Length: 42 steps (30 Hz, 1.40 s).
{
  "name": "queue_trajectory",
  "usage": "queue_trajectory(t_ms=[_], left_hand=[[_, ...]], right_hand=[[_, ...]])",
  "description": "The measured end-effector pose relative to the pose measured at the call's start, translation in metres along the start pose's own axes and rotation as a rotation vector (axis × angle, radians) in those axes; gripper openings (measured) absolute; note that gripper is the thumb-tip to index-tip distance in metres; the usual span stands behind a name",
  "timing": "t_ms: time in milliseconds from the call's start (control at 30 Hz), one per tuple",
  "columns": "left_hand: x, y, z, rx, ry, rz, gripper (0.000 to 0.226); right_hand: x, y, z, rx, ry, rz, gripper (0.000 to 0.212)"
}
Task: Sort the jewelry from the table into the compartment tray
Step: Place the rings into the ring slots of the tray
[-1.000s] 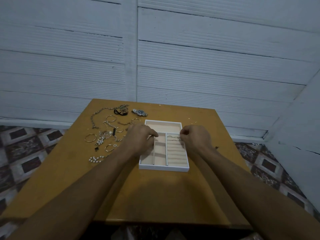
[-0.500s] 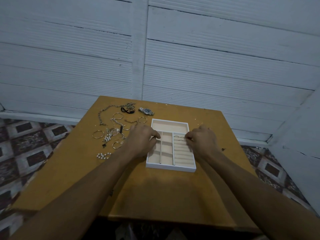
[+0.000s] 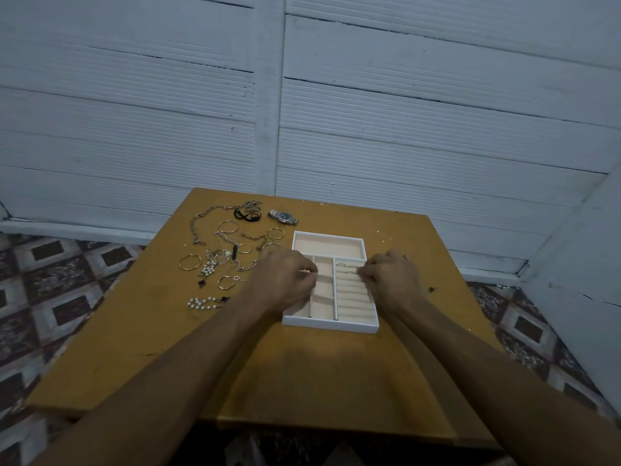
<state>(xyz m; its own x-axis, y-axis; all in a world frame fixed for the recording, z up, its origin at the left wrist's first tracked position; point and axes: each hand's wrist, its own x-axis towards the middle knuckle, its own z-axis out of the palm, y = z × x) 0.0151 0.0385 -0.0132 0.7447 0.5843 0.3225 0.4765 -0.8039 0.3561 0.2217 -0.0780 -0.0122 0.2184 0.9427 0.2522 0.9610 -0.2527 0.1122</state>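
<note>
A white compartment tray (image 3: 329, 323) with beige lining lies in the middle of the wooden table (image 3: 302, 371). My left hand (image 3: 282, 280) rests over the tray's left wall, fingers curled down into the small left compartments. My right hand (image 3: 391, 280) is at the ribbed ring section on the right, its fingertips pinched together on what looks like a small ring. Two rings (image 3: 346, 265) sit in the top ring slot. Loose jewelry lies left of the tray: a watch (image 3: 283, 216), a chain necklace (image 3: 201, 218), a hoop (image 3: 190, 262) and a pearl bracelet (image 3: 205, 303).
A black cord (image 3: 247, 215) and several more hoops and chains lie between the watch and the pearls. The tray's wide back compartment (image 3: 329, 245) holds nothing. A white plank wall (image 3: 403, 129) stands just behind the table; patterned floor tiles (image 3: 67, 280) show on both sides.
Both hands have stayed at the tray, and the right fingertips have shifted slightly along the ring rolls. The view itself has drifted a little.
</note>
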Motion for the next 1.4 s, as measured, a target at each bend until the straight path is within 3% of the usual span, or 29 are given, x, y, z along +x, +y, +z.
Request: queue_trajectory(t_ms=[467, 633, 833, 1000, 1233, 1400], left_hand=[[0.005, 0.012, 0.003, 0.031, -0.032, 0.021, 0.029], [0.011, 0.019, 0.006, 0.043, -0.052, 0.020, 0.028], [0.021, 0.035, 0.011, 0.022, -0.059, 0.023, 0.028], [0.033, 0.053, 0.016, 0.042, -0.081, 0.061, 0.027], [0.060, 0.084, 0.031, 0.061, -0.126, 0.083, 0.028], [0.075, 0.096, 0.043, 0.098, -0.158, 0.095, 0.026]], right_hand=[[0.001, 0.000, 0.005, 0.064, -0.049, 0.051, 0.034], [-0.002, 0.010, 0.004, 0.286, 0.087, 0.178, 0.032], [-0.013, 0.028, -0.004, 0.441, 0.113, 0.294, 0.026], [-0.020, 0.053, -0.010, 0.639, 0.162, 0.520, 0.022], [-0.039, 0.084, 0.007, 0.598, -0.090, 0.639, 0.006], [-0.038, 0.083, 0.011, 0.551, -0.119, 0.626, 0.012]])
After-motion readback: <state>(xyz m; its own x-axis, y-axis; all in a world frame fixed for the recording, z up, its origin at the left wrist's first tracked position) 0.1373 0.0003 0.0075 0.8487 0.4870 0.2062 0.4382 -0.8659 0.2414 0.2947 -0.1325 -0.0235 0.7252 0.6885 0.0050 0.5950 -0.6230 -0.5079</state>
